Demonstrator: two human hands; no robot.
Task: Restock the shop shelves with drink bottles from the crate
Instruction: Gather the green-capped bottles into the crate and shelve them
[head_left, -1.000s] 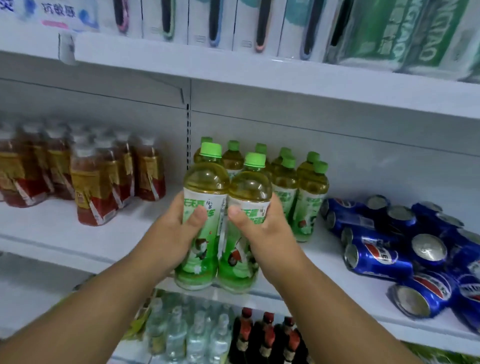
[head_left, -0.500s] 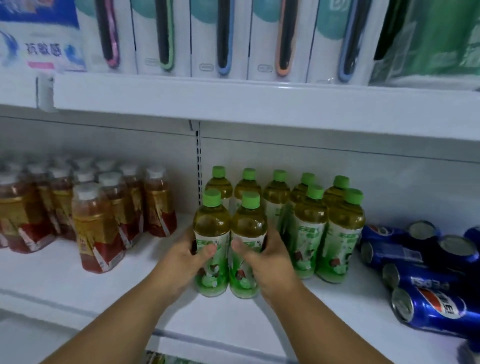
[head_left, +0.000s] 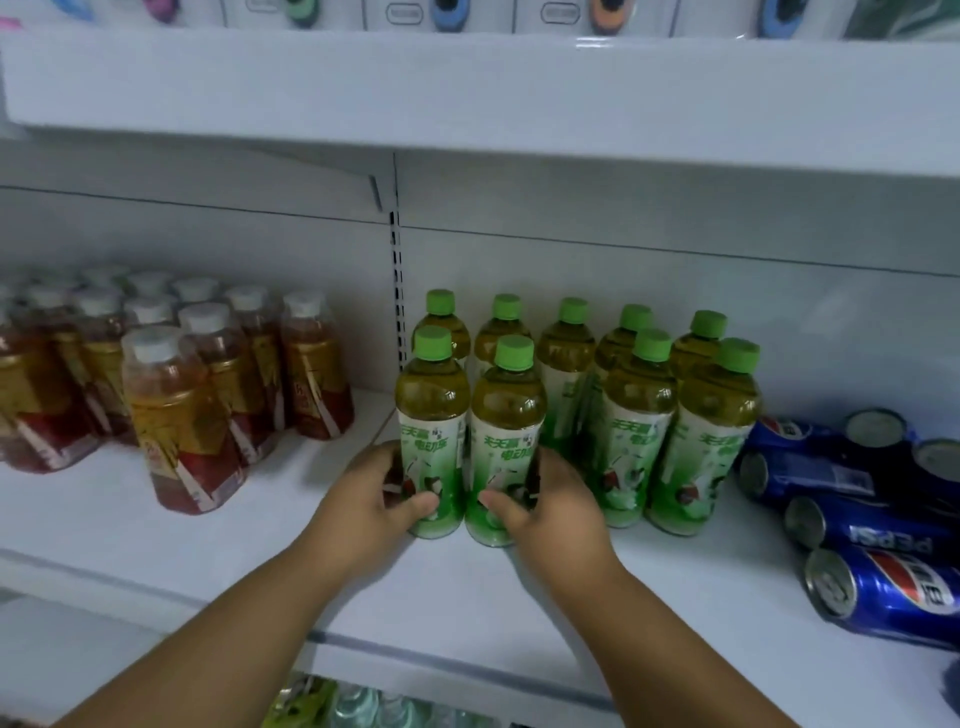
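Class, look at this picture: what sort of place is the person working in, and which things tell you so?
Most likely a small shop: white shelving carries grouped green-capped tea bottles, red-labelled drinks and stacked Pepsi cans.

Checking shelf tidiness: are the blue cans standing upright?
No, the blue cans lie on their sides, right of the green-capped bottles.

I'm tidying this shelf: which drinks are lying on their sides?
The blue cans at the right end lie on their sides, tops facing out. The green-capped bottles and the white-capped bottles all stand upright.
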